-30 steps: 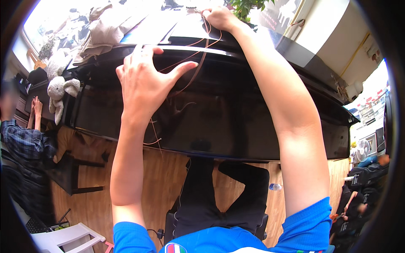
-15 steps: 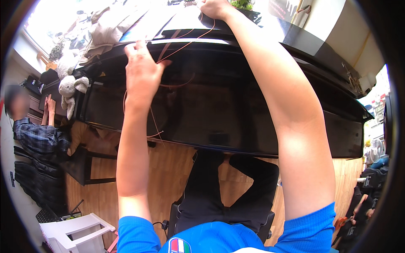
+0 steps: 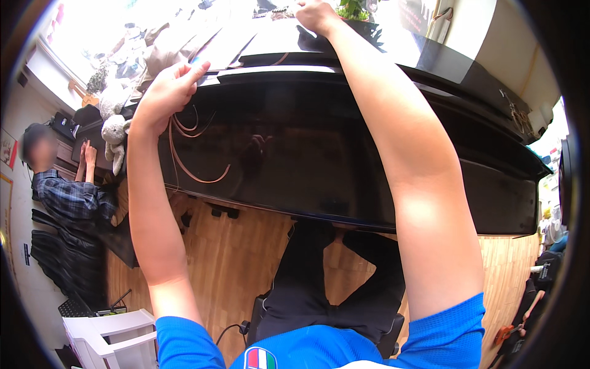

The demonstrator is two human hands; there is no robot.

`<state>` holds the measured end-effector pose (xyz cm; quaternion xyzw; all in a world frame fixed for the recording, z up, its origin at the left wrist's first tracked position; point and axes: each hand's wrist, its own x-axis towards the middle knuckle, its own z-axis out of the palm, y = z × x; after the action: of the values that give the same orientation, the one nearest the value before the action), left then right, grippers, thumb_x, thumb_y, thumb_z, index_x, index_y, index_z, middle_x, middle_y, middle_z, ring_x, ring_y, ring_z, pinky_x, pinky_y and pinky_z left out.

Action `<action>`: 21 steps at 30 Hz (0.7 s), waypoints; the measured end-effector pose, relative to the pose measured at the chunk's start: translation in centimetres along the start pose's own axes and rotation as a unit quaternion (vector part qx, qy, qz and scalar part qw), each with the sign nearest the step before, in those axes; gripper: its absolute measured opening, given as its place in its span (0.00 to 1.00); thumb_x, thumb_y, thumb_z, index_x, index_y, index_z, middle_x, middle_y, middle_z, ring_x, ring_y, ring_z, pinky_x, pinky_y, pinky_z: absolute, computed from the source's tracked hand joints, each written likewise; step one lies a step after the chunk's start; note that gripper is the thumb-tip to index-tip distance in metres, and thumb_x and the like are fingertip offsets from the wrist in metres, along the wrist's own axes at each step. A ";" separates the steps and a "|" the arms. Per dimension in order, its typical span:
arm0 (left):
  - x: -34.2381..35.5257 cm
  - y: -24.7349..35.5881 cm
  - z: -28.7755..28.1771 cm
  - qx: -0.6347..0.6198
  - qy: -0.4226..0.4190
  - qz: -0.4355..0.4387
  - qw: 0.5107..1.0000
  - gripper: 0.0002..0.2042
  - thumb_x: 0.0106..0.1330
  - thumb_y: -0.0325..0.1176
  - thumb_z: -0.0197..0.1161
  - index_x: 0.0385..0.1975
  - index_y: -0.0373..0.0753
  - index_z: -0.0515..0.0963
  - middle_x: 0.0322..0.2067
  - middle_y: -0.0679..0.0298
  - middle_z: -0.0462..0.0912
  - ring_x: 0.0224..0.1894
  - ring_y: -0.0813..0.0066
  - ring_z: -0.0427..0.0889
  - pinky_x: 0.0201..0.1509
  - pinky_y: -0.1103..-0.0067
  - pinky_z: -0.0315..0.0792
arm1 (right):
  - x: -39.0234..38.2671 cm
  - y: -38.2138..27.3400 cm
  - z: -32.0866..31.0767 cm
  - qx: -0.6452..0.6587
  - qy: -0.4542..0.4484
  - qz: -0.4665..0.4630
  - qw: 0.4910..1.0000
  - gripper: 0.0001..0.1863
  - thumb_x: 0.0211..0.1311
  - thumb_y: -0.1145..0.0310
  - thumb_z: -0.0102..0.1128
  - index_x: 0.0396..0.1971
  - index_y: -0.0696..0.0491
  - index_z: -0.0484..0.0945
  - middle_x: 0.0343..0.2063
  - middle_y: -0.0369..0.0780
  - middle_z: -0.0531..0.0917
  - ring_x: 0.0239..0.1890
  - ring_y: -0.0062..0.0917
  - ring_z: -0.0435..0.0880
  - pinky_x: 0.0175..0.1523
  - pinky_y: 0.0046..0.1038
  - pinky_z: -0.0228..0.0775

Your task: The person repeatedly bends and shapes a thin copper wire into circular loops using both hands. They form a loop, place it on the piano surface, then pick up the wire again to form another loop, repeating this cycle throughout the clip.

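Slender copper-brown strands (image 3: 212,182) hang before the glossy black panel (image 3: 307,154), beneath the left hand (image 3: 163,92), whose fingers are bent and seem to grip them; managing these strands looks like the step in hand. Farther off, the right hand (image 3: 316,17) sits near a green plant (image 3: 353,9), though I cannot tell what its fingers hold; the next move probably calls for keeping the loose ends untangled.

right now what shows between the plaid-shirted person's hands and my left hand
In the head view, a pale grey plush toy shows between the plaid-shirted person's hands and your left hand.
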<state>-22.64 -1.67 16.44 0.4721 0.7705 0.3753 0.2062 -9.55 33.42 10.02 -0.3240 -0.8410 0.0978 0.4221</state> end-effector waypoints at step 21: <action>-10.3 10.0 -0.4 0.054 0.126 0.209 0.968 0.25 0.78 0.51 0.45 0.54 0.34 0.74 0.29 0.63 0.79 0.33 0.72 0.78 0.43 0.71 0.71 | -15.2 -23.9 -17.4 0.669 -0.355 0.018 0.653 0.32 0.71 0.39 0.50 0.51 0.56 0.74 0.48 0.47 0.83 0.52 0.31 0.82 0.62 0.37 0.72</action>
<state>-12.32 -8.21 24.01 0.5819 0.6939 0.4241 -0.0016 -0.53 3.52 21.55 0.0903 -0.6277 0.7489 0.1922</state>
